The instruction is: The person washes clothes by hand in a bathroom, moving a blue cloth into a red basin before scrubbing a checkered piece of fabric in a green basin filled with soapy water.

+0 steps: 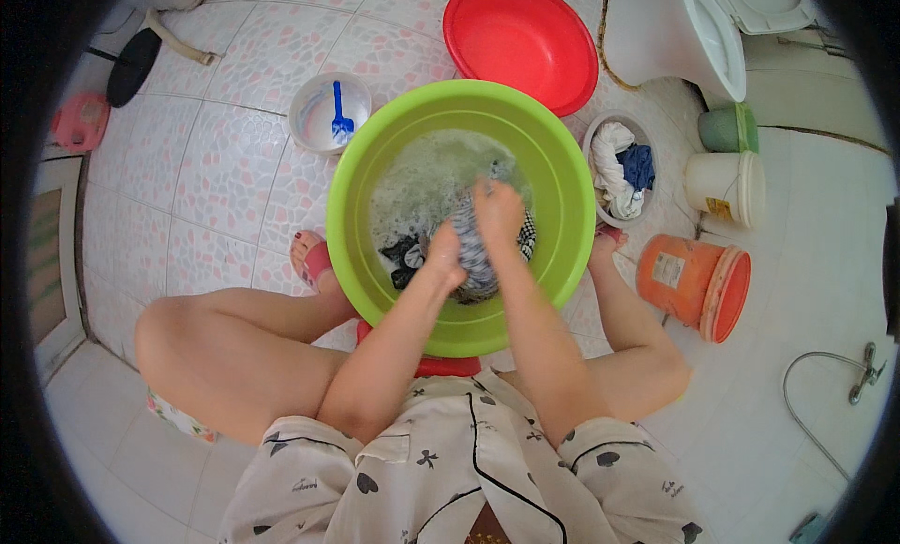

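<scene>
Between my legs stands a large green plastic basin (460, 340), holding cloudy, sudsy water (429, 171) and wet clothes. My left hand (446, 252) grips one side of a bunched grey patterned garment (472, 245). On the other side of that cloth, my right hand (499, 210) is closed over it, its fingers near the water. A black-and-white checked part of fabric (527, 236) shows to the right of my right hand. Dark wet cloth (404, 257) floats left of my left hand. The undersides of both hands are hidden.
A red basin (524, 41) touches the green one's far side. Left of it sits a white tub (330, 111) with a blue scoop (340, 118). A clothes-filled bucket (622, 168), an orange bucket (675, 280), a white bucket (721, 189) and a toilet (668, 41) are right.
</scene>
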Tool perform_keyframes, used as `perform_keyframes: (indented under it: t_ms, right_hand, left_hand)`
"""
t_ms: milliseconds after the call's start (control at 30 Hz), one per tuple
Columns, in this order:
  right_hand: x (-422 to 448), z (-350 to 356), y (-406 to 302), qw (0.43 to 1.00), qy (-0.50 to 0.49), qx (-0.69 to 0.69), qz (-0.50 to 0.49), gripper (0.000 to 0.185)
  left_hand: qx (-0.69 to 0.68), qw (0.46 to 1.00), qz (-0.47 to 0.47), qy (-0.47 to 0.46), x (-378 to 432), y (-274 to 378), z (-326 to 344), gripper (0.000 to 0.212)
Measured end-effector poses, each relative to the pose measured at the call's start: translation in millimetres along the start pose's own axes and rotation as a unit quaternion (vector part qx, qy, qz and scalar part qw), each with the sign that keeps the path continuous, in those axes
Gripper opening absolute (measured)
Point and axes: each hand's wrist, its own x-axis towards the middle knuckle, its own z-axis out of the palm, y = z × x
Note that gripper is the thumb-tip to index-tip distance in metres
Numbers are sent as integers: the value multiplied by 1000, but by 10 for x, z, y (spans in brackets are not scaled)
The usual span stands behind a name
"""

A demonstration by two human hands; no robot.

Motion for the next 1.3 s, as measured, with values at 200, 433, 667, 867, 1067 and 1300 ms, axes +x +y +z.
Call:
perform_keyframes:
  t_ms: [200, 433, 667, 867, 1067, 1300]
  right_hand:
    - [-156, 32, -47, 989, -53, 118, -66, 24]
    - [-1133, -110, -486, 969, -99, 140, -179, 16]
    - [-265, 193, -192, 991, 11, 29, -128, 38]
    - [536, 220, 65, 970, -203, 121, -55, 39]
    - [810, 499, 451, 952, -182, 216, -116, 35]
    - [438, 1011, 374, 963, -130, -83, -222, 67]
  left_hand:
    - [7, 998, 42, 55, 112, 173, -142, 32]
    - [-154, 975, -43, -155, 578, 416, -915, 16]
    - [-9, 999, 33, -12, 173, 45, -433, 24]
    - [85, 993, 26, 75, 47, 395, -146, 44]
    - [260, 906, 283, 176, 364, 730, -764, 47]
    - [762, 443, 375, 288, 329, 283, -682, 78]
